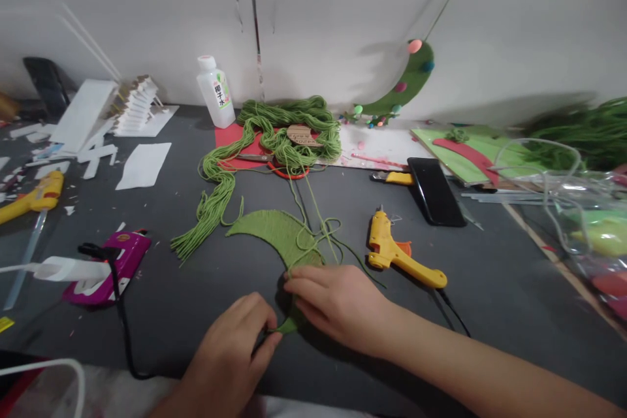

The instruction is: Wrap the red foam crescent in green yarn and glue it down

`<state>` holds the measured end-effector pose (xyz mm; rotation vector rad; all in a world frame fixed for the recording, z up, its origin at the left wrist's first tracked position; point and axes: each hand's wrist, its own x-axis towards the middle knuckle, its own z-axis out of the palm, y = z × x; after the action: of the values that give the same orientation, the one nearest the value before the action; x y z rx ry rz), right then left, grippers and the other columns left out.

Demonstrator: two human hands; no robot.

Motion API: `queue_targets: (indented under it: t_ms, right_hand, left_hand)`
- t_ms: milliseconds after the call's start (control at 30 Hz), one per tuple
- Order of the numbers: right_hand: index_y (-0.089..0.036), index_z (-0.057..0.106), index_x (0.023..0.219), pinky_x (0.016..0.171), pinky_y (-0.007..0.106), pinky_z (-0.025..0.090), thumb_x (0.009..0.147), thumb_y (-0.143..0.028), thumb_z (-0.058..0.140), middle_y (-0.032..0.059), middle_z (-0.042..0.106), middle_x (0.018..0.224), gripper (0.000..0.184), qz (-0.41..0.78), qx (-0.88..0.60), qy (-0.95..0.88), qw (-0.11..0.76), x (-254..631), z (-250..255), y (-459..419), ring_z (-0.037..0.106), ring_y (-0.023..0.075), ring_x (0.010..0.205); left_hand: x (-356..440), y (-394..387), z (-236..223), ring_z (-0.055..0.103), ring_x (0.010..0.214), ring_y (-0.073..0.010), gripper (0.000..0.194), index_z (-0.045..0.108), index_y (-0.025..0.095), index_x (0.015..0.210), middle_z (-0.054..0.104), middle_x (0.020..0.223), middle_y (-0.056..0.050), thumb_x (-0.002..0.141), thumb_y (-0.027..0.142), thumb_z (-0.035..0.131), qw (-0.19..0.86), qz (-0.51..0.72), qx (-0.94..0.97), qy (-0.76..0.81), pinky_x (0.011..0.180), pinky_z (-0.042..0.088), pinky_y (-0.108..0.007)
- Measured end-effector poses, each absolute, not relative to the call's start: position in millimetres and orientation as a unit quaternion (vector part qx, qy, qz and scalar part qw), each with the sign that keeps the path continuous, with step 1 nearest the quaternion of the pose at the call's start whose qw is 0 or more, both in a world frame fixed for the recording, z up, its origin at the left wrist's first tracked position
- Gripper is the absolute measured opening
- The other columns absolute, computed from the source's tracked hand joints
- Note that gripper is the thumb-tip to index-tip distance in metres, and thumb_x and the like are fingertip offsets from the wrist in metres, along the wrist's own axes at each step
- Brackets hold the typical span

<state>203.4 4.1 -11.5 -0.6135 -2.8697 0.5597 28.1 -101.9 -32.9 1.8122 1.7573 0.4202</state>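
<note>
1. Two bare hands work at a green crescent [269,232], which lies on the dark table [196,313] close to the person, wrapped in yarn.
2. One of them, the left hand [232,343], pinches the crescent's near tip between thumb and forefinger.
3. Fingers of the right hand [345,304] lie close together, curled over the lower middle of the crescent; I cannot tell whether they grip it or the yarn, since their undersides are hidden.
4. Loose green strands [326,230] loop over the crescent's outer edge, just beyond the right hand.
5. Behind the crescent sits a green yarn skein [213,219], its cut ends fanned towards the left; scissors [291,174] with red-orange handles lie partly under it.
6. To the right of the crescent, a yellow glue gun [385,241] lies on its side, near a black phone [437,192] that touches a yellow-handled cutter [399,177].
7. Farther back, a white bottle [214,95] stands upright beside the skein, and a second crescent [416,81], dotted with pompoms, hangs against the wall.
</note>
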Motion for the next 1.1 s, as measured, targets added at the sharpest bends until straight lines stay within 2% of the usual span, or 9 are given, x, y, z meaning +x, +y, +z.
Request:
queue_targets:
  t_ms: [67, 133, 233, 333, 433, 633, 800, 967, 1100]
  right_hand:
    - [-0.020, 0.063, 0.098, 0.058, 0.022, 0.042, 0.090, -0.024, 0.044, 0.0012, 0.066, 0.092, 0.021, 0.197, -0.161, -0.967, 0.032, 203.6, -8.0, 0.5, 0.061, 0.0127, 0.071]
    - [-0.021, 0.064, 0.096, 0.055, 0.023, 0.038, 0.089, -0.029, 0.048, 0.0005, 0.063, 0.094, 0.019, 0.211, -0.161, -0.964, -0.002, 201.6, -6.9, -1.3, 0.059, 0.0123, 0.068]
    - [-0.021, 0.065, 0.091, 0.056, 0.023, 0.037, 0.085, -0.029, 0.053, 0.0009, 0.060, 0.100, 0.016, 0.239, -0.186, -0.953, -0.011, 195.4, -8.2, -1.6, 0.057, 0.0116, 0.068]
    - [-0.019, 0.064, 0.086, 0.059, 0.021, 0.037, 0.084, -0.023, 0.052, 0.0007, 0.061, 0.095, 0.013, 0.289, -0.203, -0.935, -0.002, 188.8, -9.1, -1.5, 0.058, 0.0110, 0.072]
    - [-0.018, 0.065, 0.087, 0.062, 0.020, 0.037, 0.082, -0.019, 0.054, 0.0002, 0.063, 0.087, 0.012, 0.328, -0.207, -0.922, 0.004, 183.9, -9.0, -2.1, 0.058, 0.0117, 0.075]
    - [-0.018, 0.067, 0.086, 0.060, 0.020, 0.034, 0.082, -0.019, 0.055, 0.0003, 0.064, 0.082, 0.012, 0.339, -0.200, -0.919, 0.011, 177.7, -8.3, -2.4, 0.057, 0.0118, 0.074]
    - [-0.017, 0.067, 0.084, 0.059, 0.019, 0.034, 0.082, -0.019, 0.056, -0.0002, 0.063, 0.079, 0.012, 0.350, -0.206, -0.914, 0.018, 173.3, -9.9, -2.4, 0.057, 0.0107, 0.072]
    - [-0.015, 0.066, 0.080, 0.057, 0.021, 0.032, 0.083, -0.020, 0.054, 0.0011, 0.063, 0.077, 0.014, 0.315, -0.235, -0.920, 0.011, 168.6, -14.0, -6.3, 0.057, 0.0122, 0.069]
    - [-0.016, 0.067, 0.080, 0.058, 0.021, 0.033, 0.081, -0.018, 0.055, 0.0007, 0.063, 0.077, 0.013, 0.323, -0.254, -0.912, 0.008, 168.4, -12.3, -4.5, 0.057, 0.0124, 0.070]
  left_hand:
    - [29.0, -95.6, -27.0, 0.050, 0.061, -0.0146, 0.008, 0.053, 0.019, 0.071, 0.051, 0.064, 0.003, 0.078, 0.018, 0.050, 0.360, 0.130, 0.625, 0.680, 0.060, 0.038, -0.027]
    - [27.9, -90.0, -22.9, 0.046, 0.056, -0.0132, 0.006, 0.054, 0.019, 0.070, 0.046, 0.059, 0.005, 0.075, 0.021, 0.051, 0.417, 0.122, 0.573, 0.695, 0.055, 0.034, -0.024]
    - [25.2, -85.9, -21.6, 0.041, 0.053, -0.0118, 0.007, 0.054, 0.019, 0.067, 0.041, 0.056, 0.007, 0.071, 0.025, 0.053, 0.466, 0.148, 0.514, 0.705, 0.052, 0.030, -0.023]
    - [23.1, -87.5, -22.6, 0.036, 0.050, -0.0106, 0.009, 0.054, 0.019, 0.066, 0.037, 0.053, 0.008, 0.068, 0.027, 0.053, 0.499, 0.178, 0.467, 0.708, 0.049, 0.027, -0.022]
    - [21.7, -90.7, -21.7, 0.035, 0.049, -0.0103, 0.011, 0.056, 0.018, 0.065, 0.037, 0.053, 0.008, 0.069, 0.029, 0.053, 0.504, 0.199, 0.454, 0.707, 0.048, 0.027, -0.021]
    - [17.8, -91.0, -16.7, 0.043, 0.055, -0.0127, 0.014, 0.061, 0.019, 0.068, 0.048, 0.059, 0.004, 0.071, 0.031, 0.053, 0.463, 0.203, 0.475, 0.720, 0.053, 0.034, -0.022]
    - [16.1, -90.5, -15.4, 0.044, 0.057, -0.0135, 0.020, 0.058, 0.019, 0.063, 0.048, 0.059, 0.003, 0.075, 0.032, 0.049, 0.463, 0.205, 0.488, 0.711, 0.055, 0.033, -0.023]
    - [20.2, -89.3, -17.6, 0.043, 0.051, -0.0123, 0.028, 0.046, 0.020, 0.055, 0.046, 0.052, 0.004, 0.078, 0.037, 0.043, 0.459, 0.204, 0.475, 0.723, 0.051, 0.033, -0.024]
    - [18.3, -86.1, -19.7, 0.036, 0.036, -0.0085, 0.035, 0.049, 0.019, 0.060, 0.043, 0.046, 0.006, 0.077, 0.047, 0.039, 0.544, 0.201, 0.402, 0.708, 0.039, 0.027, -0.021]
